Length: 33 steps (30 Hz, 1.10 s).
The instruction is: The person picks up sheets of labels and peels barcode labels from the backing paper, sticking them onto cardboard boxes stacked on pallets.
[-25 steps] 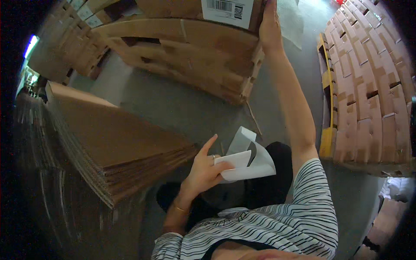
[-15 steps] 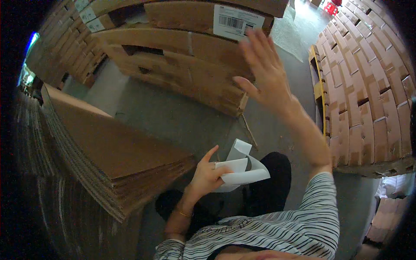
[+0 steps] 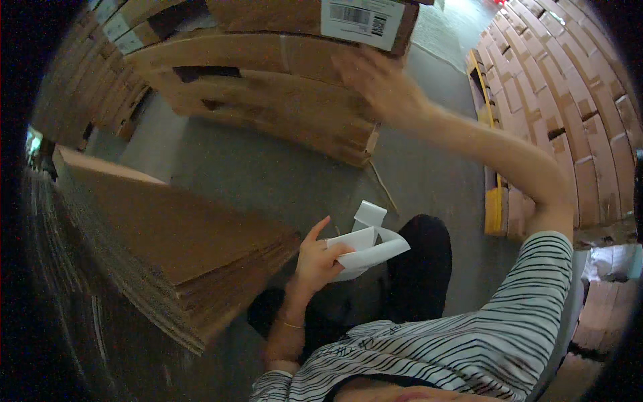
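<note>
My left hand (image 3: 316,266) grips a curled strip of white labels (image 3: 380,254), thumb on top and index finger sticking out. The strip loops toward the right, and one end hangs out on the far side. My right hand (image 3: 383,86) is stretched out over the side of a large brown carton (image 3: 268,100), fingers extended and blurred, with nothing seen in it. Just above those fingers, a white barcode label (image 3: 362,20) is stuck on the upper carton (image 3: 268,17). Whether the fingertips touch the cardboard, I cannot tell.
At the left, flat cardboard sheets (image 3: 167,228) form a tall stack. Brown boxes (image 3: 562,100) are piled on the right beside a yellow pallet (image 3: 494,201). A thin strap-like piece (image 3: 384,189) lies on the grey floor (image 3: 234,161) by the carton's corner.
My right hand has swung left and a little down, from over the label's edge to below it, with the elbow moving outward. My left hand still holds the white strip. The view has shifted slightly.
</note>
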Motion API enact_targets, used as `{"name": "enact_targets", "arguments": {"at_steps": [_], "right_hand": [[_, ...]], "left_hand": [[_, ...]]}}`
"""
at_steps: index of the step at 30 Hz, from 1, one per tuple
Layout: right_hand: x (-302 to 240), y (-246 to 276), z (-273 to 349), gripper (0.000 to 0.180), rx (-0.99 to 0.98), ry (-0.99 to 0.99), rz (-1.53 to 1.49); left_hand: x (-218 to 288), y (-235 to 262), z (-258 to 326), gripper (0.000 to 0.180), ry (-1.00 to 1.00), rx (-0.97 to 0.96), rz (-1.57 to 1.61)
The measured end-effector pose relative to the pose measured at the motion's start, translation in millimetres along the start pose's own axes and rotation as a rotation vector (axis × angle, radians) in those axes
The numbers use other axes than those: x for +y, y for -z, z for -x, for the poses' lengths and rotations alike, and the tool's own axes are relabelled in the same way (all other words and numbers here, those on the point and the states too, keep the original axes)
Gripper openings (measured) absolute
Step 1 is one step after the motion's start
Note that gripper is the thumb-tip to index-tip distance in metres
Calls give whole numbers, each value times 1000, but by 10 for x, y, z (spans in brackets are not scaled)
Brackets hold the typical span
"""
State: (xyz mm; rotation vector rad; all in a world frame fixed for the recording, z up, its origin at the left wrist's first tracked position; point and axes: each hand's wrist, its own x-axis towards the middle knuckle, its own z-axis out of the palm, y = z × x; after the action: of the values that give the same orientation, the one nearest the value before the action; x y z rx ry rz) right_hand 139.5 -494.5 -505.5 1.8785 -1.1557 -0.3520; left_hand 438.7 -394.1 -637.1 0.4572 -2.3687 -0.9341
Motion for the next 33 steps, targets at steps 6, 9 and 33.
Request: {"name": "enact_targets", "arguments": {"at_steps": [6,9,33], "right_hand": [[-1135,439,1985,51,-817,423,-1280],[-1577,439,2582,47,-289,431,-1333],[-1506,1509,2354,25,-321,594,-1961]], "left_hand": [[8,-29,-18,30,-61,52,83],[-22,-74,126,30,-51,53,128],[529,-495,596,22,830,198,406]]}}
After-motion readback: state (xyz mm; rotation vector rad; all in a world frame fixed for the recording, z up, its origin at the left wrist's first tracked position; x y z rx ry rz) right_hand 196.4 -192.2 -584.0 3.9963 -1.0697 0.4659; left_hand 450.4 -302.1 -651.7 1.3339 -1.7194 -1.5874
